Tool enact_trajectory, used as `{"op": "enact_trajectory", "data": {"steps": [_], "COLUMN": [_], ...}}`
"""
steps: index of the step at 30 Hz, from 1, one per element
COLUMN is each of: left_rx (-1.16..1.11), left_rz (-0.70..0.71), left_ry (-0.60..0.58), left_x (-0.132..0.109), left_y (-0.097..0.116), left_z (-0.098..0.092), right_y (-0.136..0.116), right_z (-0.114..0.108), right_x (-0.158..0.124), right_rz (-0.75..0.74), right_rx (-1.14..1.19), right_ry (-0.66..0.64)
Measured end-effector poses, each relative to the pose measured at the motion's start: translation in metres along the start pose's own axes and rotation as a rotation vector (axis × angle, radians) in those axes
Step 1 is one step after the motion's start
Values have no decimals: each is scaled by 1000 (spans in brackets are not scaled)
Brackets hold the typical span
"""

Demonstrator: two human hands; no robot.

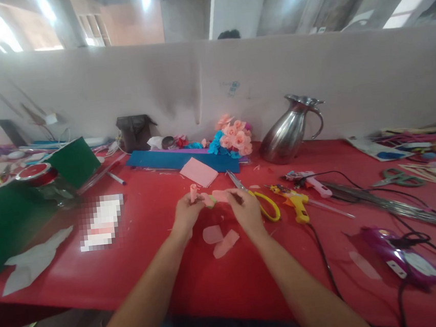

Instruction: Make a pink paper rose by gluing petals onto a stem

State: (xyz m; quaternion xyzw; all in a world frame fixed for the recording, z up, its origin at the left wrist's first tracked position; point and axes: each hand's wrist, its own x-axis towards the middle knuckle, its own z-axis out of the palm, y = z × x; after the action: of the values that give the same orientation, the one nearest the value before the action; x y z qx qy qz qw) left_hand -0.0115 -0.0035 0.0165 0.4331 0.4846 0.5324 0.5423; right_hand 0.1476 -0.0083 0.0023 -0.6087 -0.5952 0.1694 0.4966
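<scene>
Between the fingers of my left hand [185,215] a small upright roll of pink paper [193,191] is pinched. A pink paper strip [220,196] stretches across to my right hand [247,211], whose fingers are closed on its end. Something small and light green shows under the strip near my left fingertips. Loose pink paper petals [226,243] lie on the red table below my hands. Scissors with yellow handles [269,206] rest just right of my right hand. Beyond my hands lies a pink paper sheet [199,172].
A yellow glue gun [300,207] and a pink one [319,183] lie to the right, cords trailing. Farther right are wires [395,206] and a purple power strip [404,256]. A steel jug [286,133] and paper flowers [234,136] stand behind; a jar [46,182] is left.
</scene>
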Motion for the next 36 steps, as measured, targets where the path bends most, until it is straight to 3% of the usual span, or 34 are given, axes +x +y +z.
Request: {"op": "enact_trajectory", "data": {"steps": [3, 6, 8, 13, 16, 22, 36], "left_rx": [-33, -102, -153, -190, -189, -159, -147], "left_rz": [36, -2, -47, -91, -95, -162, -149], "left_ry": [141, 171, 131, 44, 6, -34, -32], "left_x": [4, 6, 6, 3, 2, 0, -1], "left_y": [-1, 0, 1, 3, 3, 2, 1], "left_z": [-3, -6, -6, -3, -2, -1, 0], "right_y": [-3, -7, -10, -16, -20, -24, -26], "right_z": [3, 5, 6, 4, 3, 3, 2], "right_x": [-6, -11, -12, -7, -6, -7, -7], "right_rz": [-202, -301, -241, 225, 382, 436, 451], "right_rx": [-173, -264, -187, 365, 533, 588, 596], "right_ry": [-152, -338, -331, -339, -314, -267, -281]}}
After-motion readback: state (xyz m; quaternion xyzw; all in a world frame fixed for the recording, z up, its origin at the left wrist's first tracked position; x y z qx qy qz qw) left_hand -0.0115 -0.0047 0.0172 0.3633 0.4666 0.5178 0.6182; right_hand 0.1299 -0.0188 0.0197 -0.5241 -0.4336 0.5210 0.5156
